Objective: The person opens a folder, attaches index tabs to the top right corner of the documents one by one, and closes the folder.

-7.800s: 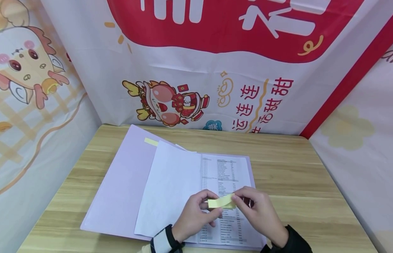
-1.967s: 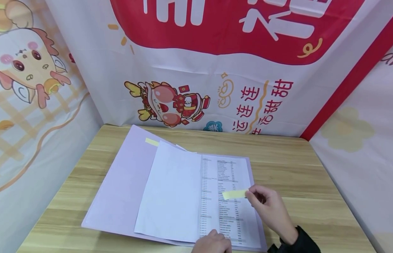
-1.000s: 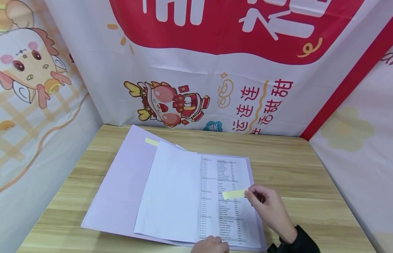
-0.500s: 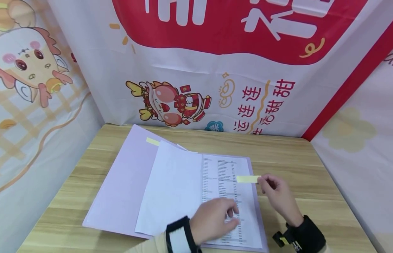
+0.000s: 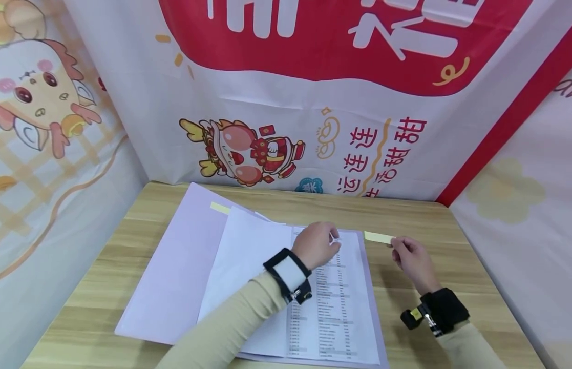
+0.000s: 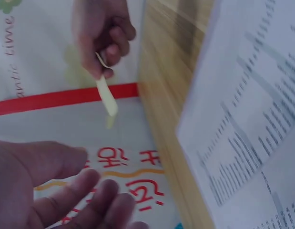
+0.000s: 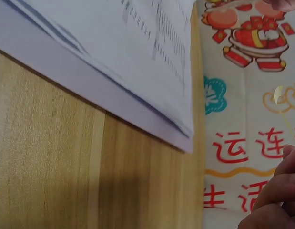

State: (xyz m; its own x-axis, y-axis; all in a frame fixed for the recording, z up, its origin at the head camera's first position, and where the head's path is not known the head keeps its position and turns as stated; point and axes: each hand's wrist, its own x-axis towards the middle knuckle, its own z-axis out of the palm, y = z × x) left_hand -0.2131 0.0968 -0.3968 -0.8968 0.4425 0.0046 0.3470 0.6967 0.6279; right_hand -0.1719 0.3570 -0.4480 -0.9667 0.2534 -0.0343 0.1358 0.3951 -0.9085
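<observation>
In the head view my right hand (image 5: 412, 259) pinches one end of a pale yellow sticky note strip (image 5: 379, 237), off the right edge of the open purple folder (image 5: 163, 292). My left hand (image 5: 316, 245) hovers over the top of the printed page (image 5: 332, 312). Its fingers bend loosely, with nothing seen between them. From the left wrist view, the sticky note (image 6: 106, 98) hangs from the right hand (image 6: 102, 38), apart from the left fingers (image 6: 90, 200). Only part of the right hand (image 7: 276, 195) shows in the right wrist view.
Another yellow strip (image 5: 219, 208) sits on the folder's left cover. A blank white sheet (image 5: 253, 256) lies turned to the left. Beneath is a wood-grain table (image 5: 433, 225), with a printed cloth (image 5: 286, 87) hanging behind its far edge.
Earlier both hands held the yellow notes together; then the right hand alone held a strip above the page. Since then it has moved up and right, and the left hand has reached up the page.
</observation>
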